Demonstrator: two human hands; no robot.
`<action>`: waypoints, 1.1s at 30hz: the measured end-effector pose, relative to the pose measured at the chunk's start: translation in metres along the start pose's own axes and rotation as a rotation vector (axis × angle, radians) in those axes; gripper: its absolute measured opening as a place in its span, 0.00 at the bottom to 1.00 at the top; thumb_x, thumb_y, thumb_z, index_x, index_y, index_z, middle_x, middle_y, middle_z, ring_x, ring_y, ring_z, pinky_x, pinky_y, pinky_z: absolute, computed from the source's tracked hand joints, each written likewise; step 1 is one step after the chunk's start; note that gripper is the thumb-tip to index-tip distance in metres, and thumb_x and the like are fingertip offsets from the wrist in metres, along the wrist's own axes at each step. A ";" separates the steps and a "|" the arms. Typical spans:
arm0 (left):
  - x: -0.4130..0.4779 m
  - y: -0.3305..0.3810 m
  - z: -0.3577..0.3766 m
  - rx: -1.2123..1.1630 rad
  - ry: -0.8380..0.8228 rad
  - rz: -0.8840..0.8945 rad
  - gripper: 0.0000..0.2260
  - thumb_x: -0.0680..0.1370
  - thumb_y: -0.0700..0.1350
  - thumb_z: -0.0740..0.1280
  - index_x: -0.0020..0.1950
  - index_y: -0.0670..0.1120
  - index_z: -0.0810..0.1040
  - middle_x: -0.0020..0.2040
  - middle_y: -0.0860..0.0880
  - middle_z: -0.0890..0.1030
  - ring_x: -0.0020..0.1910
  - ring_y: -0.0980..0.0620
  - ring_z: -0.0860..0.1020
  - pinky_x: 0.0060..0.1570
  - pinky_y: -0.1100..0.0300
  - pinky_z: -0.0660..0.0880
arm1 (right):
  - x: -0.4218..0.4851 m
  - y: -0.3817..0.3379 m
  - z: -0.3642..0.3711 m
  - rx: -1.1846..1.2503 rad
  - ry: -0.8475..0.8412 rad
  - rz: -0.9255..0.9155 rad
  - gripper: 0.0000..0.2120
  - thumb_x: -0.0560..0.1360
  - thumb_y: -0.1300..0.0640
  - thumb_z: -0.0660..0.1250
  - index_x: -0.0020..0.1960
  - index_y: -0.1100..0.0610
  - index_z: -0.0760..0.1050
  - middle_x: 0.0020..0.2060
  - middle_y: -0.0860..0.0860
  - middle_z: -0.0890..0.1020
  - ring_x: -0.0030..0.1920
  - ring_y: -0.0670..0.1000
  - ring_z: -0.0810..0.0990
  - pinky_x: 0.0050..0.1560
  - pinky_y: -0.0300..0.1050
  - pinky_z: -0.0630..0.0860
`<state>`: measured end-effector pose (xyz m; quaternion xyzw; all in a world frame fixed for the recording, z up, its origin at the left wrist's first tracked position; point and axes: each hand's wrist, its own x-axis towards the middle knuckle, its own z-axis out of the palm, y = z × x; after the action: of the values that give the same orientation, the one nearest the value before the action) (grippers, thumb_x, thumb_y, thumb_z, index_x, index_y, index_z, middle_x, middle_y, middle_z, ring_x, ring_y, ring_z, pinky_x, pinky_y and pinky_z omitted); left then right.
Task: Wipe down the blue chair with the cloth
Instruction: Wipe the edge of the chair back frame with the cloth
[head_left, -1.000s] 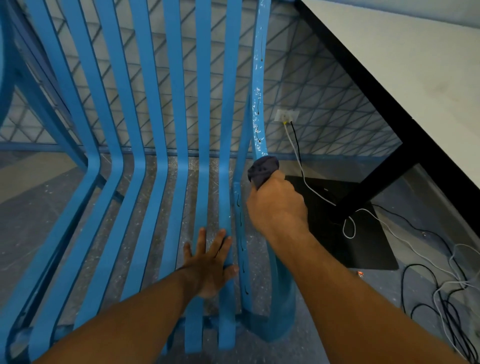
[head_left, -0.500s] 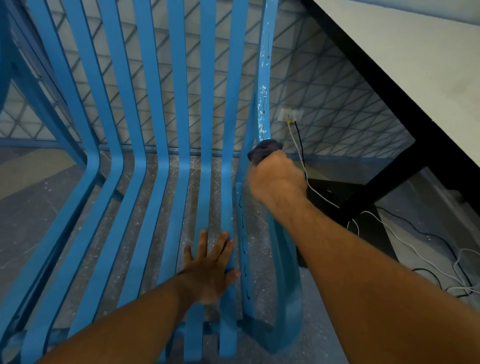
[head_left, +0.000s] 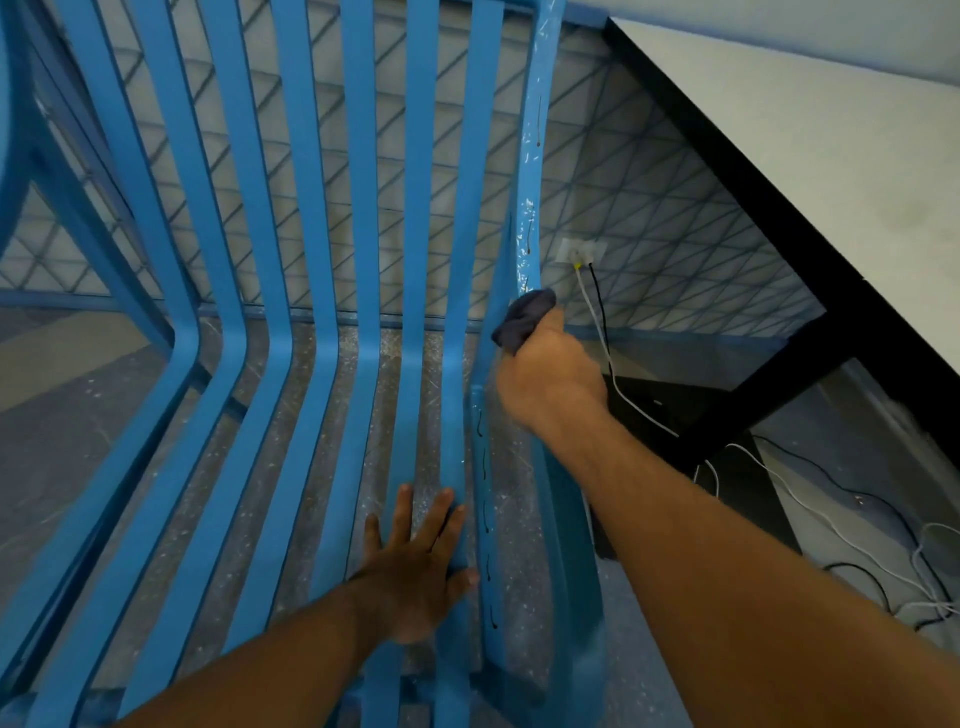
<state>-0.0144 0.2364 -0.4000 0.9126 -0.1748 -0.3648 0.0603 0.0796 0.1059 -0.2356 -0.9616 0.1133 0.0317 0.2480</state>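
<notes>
The blue chair (head_left: 358, 291) fills the view, built of long slats that bend from back to seat. Its rightmost slat carries white flecks and dark marks. My right hand (head_left: 550, 376) is closed around a dark grey cloth (head_left: 522, 322), which presses against that rightmost slat at the bend. My left hand (head_left: 415, 566) lies flat with fingers spread on the seat slats near the front, just left of the marked slat.
A white table (head_left: 810, 156) with a black edge and black leg (head_left: 779, 395) stands close on the right. A wall socket (head_left: 583, 252) with white and black cables (head_left: 810, 514) running over the floor sits behind the chair. A diamond-patterned wall is behind.
My right hand with the cloth has slid up the rightmost slat from the seat bend toward the backrest. My left hand has stayed flat on the seat.
</notes>
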 end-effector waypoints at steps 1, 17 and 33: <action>0.000 0.000 0.000 -0.004 0.004 0.002 0.31 0.78 0.67 0.40 0.68 0.56 0.22 0.69 0.54 0.20 0.65 0.42 0.18 0.70 0.34 0.32 | 0.007 -0.003 -0.001 0.007 0.018 0.019 0.23 0.80 0.50 0.58 0.70 0.60 0.61 0.46 0.52 0.74 0.40 0.51 0.73 0.32 0.41 0.64; -0.023 0.023 -0.097 -0.820 0.412 0.060 0.14 0.84 0.51 0.53 0.65 0.51 0.73 0.55 0.52 0.75 0.55 0.54 0.74 0.57 0.57 0.73 | -0.004 0.027 0.004 0.124 -0.066 -0.156 0.31 0.81 0.53 0.58 0.79 0.49 0.45 0.71 0.53 0.66 0.58 0.55 0.74 0.48 0.40 0.69; -0.054 0.086 -0.131 -0.867 0.724 0.148 0.30 0.77 0.51 0.69 0.77 0.51 0.61 0.68 0.57 0.67 0.63 0.57 0.71 0.61 0.65 0.71 | 0.092 0.004 -0.001 0.357 -0.088 -0.170 0.33 0.82 0.57 0.57 0.79 0.53 0.40 0.69 0.55 0.68 0.63 0.52 0.71 0.59 0.40 0.68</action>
<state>0.0160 0.1736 -0.2494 0.8565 -0.0406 -0.0619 0.5108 0.1686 0.0835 -0.2477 -0.9061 0.0248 0.0321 0.4210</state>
